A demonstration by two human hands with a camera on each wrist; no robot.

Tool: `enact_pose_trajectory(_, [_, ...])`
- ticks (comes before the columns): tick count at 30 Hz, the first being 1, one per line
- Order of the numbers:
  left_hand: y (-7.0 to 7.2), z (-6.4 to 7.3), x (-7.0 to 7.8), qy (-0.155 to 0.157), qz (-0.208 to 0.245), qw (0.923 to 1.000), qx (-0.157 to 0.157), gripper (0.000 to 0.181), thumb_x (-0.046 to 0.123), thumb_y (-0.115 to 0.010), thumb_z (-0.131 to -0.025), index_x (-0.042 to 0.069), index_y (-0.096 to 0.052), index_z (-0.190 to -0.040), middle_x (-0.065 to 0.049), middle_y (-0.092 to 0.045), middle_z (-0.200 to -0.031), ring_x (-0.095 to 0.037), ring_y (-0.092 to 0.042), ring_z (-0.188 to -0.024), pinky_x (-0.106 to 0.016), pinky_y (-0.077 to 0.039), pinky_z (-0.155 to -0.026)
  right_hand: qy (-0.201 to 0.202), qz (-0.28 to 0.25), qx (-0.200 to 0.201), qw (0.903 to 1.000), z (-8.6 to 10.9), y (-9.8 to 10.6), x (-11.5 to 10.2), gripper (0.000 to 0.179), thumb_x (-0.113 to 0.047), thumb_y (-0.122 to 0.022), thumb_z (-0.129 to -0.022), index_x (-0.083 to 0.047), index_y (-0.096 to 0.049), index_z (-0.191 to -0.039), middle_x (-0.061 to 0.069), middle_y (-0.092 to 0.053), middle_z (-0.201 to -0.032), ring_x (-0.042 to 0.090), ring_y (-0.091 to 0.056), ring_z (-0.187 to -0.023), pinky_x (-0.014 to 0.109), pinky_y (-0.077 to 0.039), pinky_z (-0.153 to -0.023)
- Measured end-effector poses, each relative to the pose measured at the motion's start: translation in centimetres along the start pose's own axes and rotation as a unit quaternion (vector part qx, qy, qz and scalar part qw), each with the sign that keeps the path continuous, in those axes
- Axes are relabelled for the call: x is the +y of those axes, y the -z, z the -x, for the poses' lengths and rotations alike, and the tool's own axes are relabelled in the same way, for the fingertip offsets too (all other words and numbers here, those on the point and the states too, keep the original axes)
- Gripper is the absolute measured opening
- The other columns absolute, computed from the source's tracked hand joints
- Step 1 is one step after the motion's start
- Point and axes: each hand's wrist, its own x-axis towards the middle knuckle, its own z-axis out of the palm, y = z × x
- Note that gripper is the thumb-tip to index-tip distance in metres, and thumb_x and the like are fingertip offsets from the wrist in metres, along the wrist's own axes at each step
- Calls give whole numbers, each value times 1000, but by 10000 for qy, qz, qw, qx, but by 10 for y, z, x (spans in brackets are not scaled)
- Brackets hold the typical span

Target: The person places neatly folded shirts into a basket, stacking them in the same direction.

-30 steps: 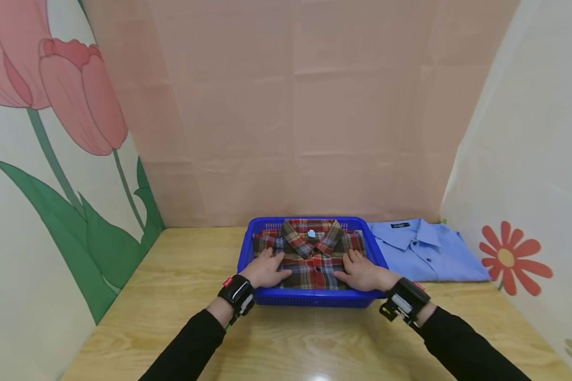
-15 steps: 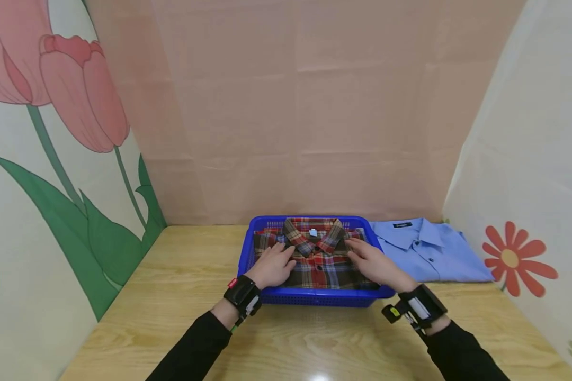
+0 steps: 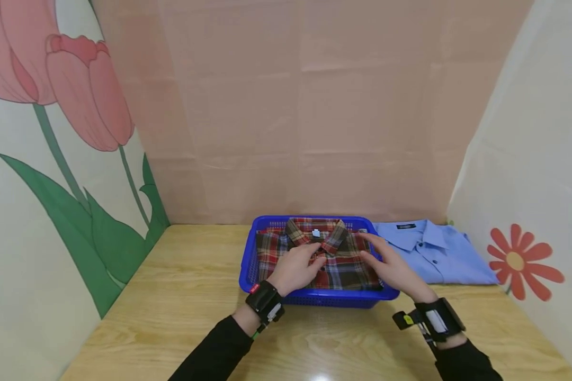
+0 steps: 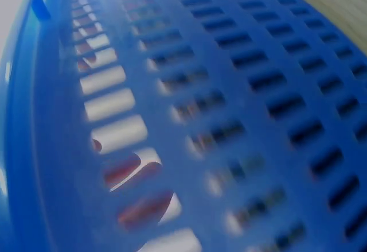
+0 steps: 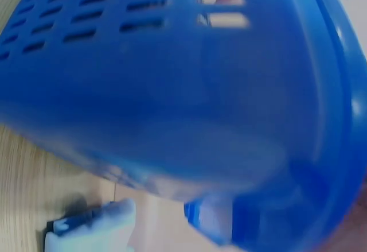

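A folded plaid shirt (image 3: pixel 348 272) in red, brown and blue lies collar up inside the blue plastic basket (image 3: pixel 333 297). Over the shirt's middle, just below the collar, is my left hand (image 3: pixel 296 269), fingers extended; whether it touches the cloth I cannot tell. My right hand (image 3: pixel 394 267) is at the basket's right rim, thumb and fingers spread apart with nothing between them. In the left wrist view the slotted basket wall (image 4: pixel 241 91) fills the picture. The right wrist view shows the basket's corner (image 5: pixel 172 103) close up; neither wrist view shows the hands.
A folded light-blue shirt (image 3: pixel 438 254) lies on the wooden table (image 3: pixel 205 264), just right of the basket. A pinkish-brown backdrop (image 3: pixel 291 116) stands behind. Flower-printed panels rise on the left (image 3: pixel 38 254) and right (image 3: pixel 543 174).
My left hand has shifted right, from the shirt's left side to its middle. My right hand has moved right from the shirt to the rim. The basket stays in place.
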Motion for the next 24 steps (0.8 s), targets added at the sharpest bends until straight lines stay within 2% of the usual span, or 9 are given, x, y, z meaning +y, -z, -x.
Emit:
enact_pose_trajectory(2, [-3, 0, 5, -59, 67, 10000, -43, 47, 41, -46, -103, 19, -49, -145, -6, -66, -128, -12, -68, -77, -24, -51, -59, -28, 54, 55, 10000, 4, 4, 4, 50, -25, -47, -105, -5, -37, -149, 26, -34, -153, 49, -31, -139, 68, -31, -104])
enact_pose_trajectory(4, [-6, 0, 9, -86, 97, 9999, -103, 47, 41, -46, -104, 20, -48, -146, -6, -71, -117, -9, -55, -52, -22, -36, -44, -25, 105, 131, 9999, 7, 8, 9, 50, -24, -48, -104, -2, -38, -148, 28, -36, -151, 50, -33, -137, 68, -33, -102])
enact_pose_trajectory(6, [-9, 0, 13, -92, 121, 9997, -184, 47, 41, -45, -104, 22, -47, -147, -6, -70, -118, -9, -42, -41, -23, -25, -39, -77, 150, 163, 9997, 11, 11, 14, 51, -25, -48, -105, 0, -37, -148, 29, -36, -150, 51, -34, -136, 67, -35, -101])
enact_pose_trajectory(7, [-9, 0, 14, -89, 101, 9997, -217, 47, 42, -45, -104, 22, -46, -147, -6, -70, -120, -7, -42, -42, -23, -24, -39, -128, 158, 170, 9996, 12, 12, 17, 51, -25, -48, -105, 0, -37, -148, 29, -36, -150, 51, -34, -136, 67, -35, -101])
enact_pose_trajectory(8, [-9, 0, 16, -82, 56, 9997, -233, 48, 43, -44, -104, 23, -46, -147, -5, -69, -121, -6, -50, -48, -22, -30, -40, -176, 156, 168, 9996, 14, 13, 19, 52, -26, -47, -105, 0, -37, -148, 29, -36, -150, 51, -34, -136, 67, -35, -101])
enact_pose_trajectory(10, [-10, -1, 19, -76, -57, 9998, -187, 48, 44, -44, -103, 24, -47, -147, -2, -60, -138, -8, -64, -69, -22, -41, -49, -288, 177, 150, 9993, 15, 14, 24, 52, -28, -47, -105, 0, -37, -148, 29, -36, -150, 51, -33, -137, 68, -34, -101])
enact_pose_trajectory(14, [-10, -2, 25, -93, -48, 9999, -121, 47, 45, -45, -103, 23, -49, -145, 0, -60, -138, -12, -68, -96, -25, -52, -65, -436, 243, 116, 9987, 15, 14, 31, 54, -31, -45, -105, -1, -37, -149, 29, -36, -150, 51, -33, -136, 68, -34, -101])
enact_pose_trajectory(20, [-16, -5, 40, -272, 87, 9996, -5, 46, 44, -44, -103, 22, -51, -144, -1, -61, -137, -11, -67, -102, -27, -55, -78, -805, 172, 138, 9965, 15, 22, 45, 63, -44, -34, -106, 0, -31, -151, 32, -31, -152, 54, -29, -137, 69, -31, -101])
enact_pose_trajectory(24, [-24, -8, 47, -369, 26, 9993, 24, 45, 44, -44, -104, 23, -52, -142, 1, -64, -131, -8, -68, -87, -23, -52, -68, -1123, 285, 143, 9932, 17, 27, 58, 71, -53, -32, -104, -1, -30, -152, 32, -33, -151, 53, -31, -136, 69, -32, -101])
